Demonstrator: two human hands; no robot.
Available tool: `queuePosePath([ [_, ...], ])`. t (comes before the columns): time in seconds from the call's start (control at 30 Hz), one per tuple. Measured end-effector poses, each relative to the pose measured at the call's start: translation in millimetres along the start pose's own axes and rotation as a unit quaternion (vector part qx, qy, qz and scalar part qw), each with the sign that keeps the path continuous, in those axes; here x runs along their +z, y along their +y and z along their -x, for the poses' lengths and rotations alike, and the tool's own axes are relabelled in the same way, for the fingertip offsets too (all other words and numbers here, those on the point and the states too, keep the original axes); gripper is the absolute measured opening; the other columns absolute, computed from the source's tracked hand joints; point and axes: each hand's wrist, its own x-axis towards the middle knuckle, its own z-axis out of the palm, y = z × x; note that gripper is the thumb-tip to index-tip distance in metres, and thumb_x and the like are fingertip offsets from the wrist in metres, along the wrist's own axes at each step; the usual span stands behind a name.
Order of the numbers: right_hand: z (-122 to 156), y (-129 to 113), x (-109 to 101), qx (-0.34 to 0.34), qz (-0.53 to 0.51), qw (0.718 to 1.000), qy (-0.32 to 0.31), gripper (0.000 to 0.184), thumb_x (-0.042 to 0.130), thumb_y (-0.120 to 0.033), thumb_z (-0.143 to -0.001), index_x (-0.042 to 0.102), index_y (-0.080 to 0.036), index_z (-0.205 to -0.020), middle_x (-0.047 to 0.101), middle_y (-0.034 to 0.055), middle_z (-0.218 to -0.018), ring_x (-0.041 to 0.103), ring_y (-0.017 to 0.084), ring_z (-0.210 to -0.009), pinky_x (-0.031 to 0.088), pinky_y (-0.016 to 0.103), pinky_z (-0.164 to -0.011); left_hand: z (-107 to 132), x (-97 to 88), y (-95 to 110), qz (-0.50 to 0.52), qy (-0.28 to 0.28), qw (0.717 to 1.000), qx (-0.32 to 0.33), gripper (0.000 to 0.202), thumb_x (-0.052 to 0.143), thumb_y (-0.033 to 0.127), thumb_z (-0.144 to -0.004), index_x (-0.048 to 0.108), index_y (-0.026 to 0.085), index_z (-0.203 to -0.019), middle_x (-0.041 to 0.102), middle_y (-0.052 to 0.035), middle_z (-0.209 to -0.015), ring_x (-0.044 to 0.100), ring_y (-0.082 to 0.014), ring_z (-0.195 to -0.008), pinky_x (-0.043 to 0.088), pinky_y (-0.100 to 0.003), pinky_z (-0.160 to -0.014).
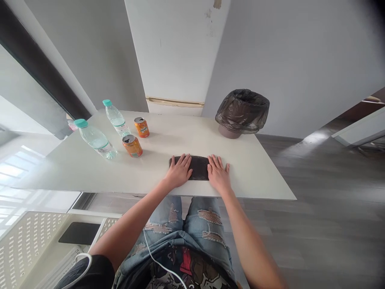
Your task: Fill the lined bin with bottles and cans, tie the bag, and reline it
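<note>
A flat, dark rectangle with fine creases, which looks like a folded black plastic bag (199, 168), lies near the front edge of the white table (180, 138). My left hand (179, 171) rests flat on its left part, fingers spread. At its right end, my right hand (219, 173) lies palm down with the fingers apart, mostly on the tabletop and touching the dark edge. Neither hand grips anything. Left of my hands stand two orange soda cans, the nearer can (132, 146) and the farther can (141, 127).
Two clear bottles with teal caps, a near bottle (95, 140) and a far bottle (116, 118), stand at the table's left. A small trash bin (243, 112) lined with a black bag stands at the back right. Behind the table is a white refrigerator (177, 52).
</note>
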Motion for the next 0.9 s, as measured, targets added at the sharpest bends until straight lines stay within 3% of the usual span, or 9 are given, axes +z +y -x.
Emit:
queuePosePath([
  [0.17, -2, 7, 3, 0.027, -0.097, 0.993, 0.067, 0.066, 0.007, -0.042, -0.111, 0.026, -0.022, -0.171, 0.024, 0.0062, -0.177, 0.018, 0.024, -0.166, 0.02, 0.063, -0.131, 2, -6.3, -3, 0.059, -0.001, 0.998, -0.005, 0.069, 0.03, 0.048, -0.11, 0.015, 0.025, -0.173, 0.02, -0.0086, -0.178, 0.014, -0.0345, -0.166, 0.012, -0.07, -0.13],
  [0.27, -4, 16, 6, 0.037, -0.161, 0.981, 0.107, 0.067, 0.006, -0.043, -0.11, 0.031, -0.023, -0.169, 0.029, 0.0072, -0.176, 0.022, 0.023, -0.165, 0.023, 0.057, -0.132, 7, -21.3, -10, 0.138, 0.07, 0.988, -0.024, 0.067, 0.021, 0.047, -0.112, 0.01, 0.026, -0.174, 0.018, -0.0074, -0.179, 0.01, -0.0289, -0.167, 0.018, -0.061, -0.132],
  [0.33, -5, 20, 8, 0.042, -0.194, 0.973, 0.116, 0.068, 0.007, -0.044, -0.11, 0.034, -0.022, -0.168, 0.033, 0.0083, -0.174, 0.025, 0.022, -0.164, 0.024, 0.054, -0.132, 10, -34.4, -19, 0.178, 0.146, 0.971, -0.059, 0.062, 0.019, 0.04, -0.112, 0.021, 0.024, -0.172, 0.028, -0.0081, -0.177, 0.019, -0.0254, -0.166, 0.022, -0.054, -0.133],
  [0.4, -7, 22, 9, 0.048, -0.219, 0.967, 0.118, 0.068, 0.009, -0.043, -0.109, 0.038, -0.019, -0.166, 0.036, 0.0094, -0.173, 0.027, 0.023, -0.163, 0.022, 0.052, -0.133, 8, -47.5, -29, 0.201, 0.184, 0.957, -0.102, 0.057, 0.027, 0.035, -0.11, 0.043, 0.02, -0.163, 0.049, -0.01, -0.165, 0.04, -0.0255, -0.158, 0.032, -0.048, -0.13],
  [0.47, -7, 23, 9, 0.05, -0.237, 0.962, 0.124, 0.066, 0.013, -0.042, -0.109, 0.044, -0.017, -0.162, 0.039, 0.0109, -0.171, 0.031, 0.024, -0.161, 0.023, 0.051, -0.133, 1, -59.1, -38, 0.207, 0.153, 0.958, -0.127, 0.047, 0.041, 0.032, -0.106, 0.065, 0.019, -0.144, 0.07, -0.0099, -0.143, 0.063, -0.0269, -0.137, 0.046, -0.044, -0.12],
  [0.57, -7, 23, 6, 0.038, -0.25, 0.956, 0.148, 0.062, 0.019, -0.042, -0.107, 0.053, -0.016, -0.153, 0.046, 0.0146, -0.165, 0.04, 0.027, -0.155, 0.033, 0.05, -0.127, -22, -71.2, -42, 0.181, 0.059, 0.976, -0.107, 0.034, 0.055, 0.028, -0.098, 0.079, 0.02, -0.122, 0.081, -0.0083, -0.116, 0.073, -0.0283, -0.112, 0.055, -0.043, -0.108],
  [0.67, -4, 21, -2, 0.03, -0.232, 0.949, 0.212, 0.054, 0.027, -0.038, -0.105, 0.063, -0.014, -0.138, 0.063, 0.0201, -0.143, 0.056, 0.031, -0.134, 0.046, 0.05, -0.114, -52, -74.3, -33, 0.127, -0.025, 0.99, -0.057, 0.029, 0.064, 0.028, -0.094, 0.081, 0.021, -0.117, 0.081, -0.009, -0.116, 0.072, -0.0295, -0.114, 0.053, -0.042, -0.107],
  [0.77, 10, 9, -12, 0.023, -0.177, 0.944, 0.277, 0.042, 0.034, -0.032, -0.103, 0.071, -0.016, -0.115, 0.07, 0.0193, -0.112, 0.059, 0.034, -0.11, 0.049, 0.05, -0.1, -77, -67.7, -18, 0.094, -0.087, 0.991, -0.034, 0.03, 0.072, 0.031, -0.09, 0.079, 0.021, -0.117, 0.079, -0.0109, -0.118, 0.071, -0.0306, -0.117, 0.052, -0.043, -0.108],
  [0.9, 50, -29, -16, 0.008, -0.211, 0.942, 0.26, 0.032, 0.041, -0.03, -0.101, 0.071, -0.021, -0.104, 0.07, 0.0137, -0.096, 0.06, 0.029, -0.095, 0.05, 0.044, -0.092, -89, -53.6, -6, 0.078, -0.123, 0.988, -0.044, 0.028, 0.082, 0.025, -0.08, 0.077, 0.017, -0.106, 0.077, -0.0163, -0.113, 0.071, -0.0342, -0.114, 0.053, -0.046, -0.104],
])
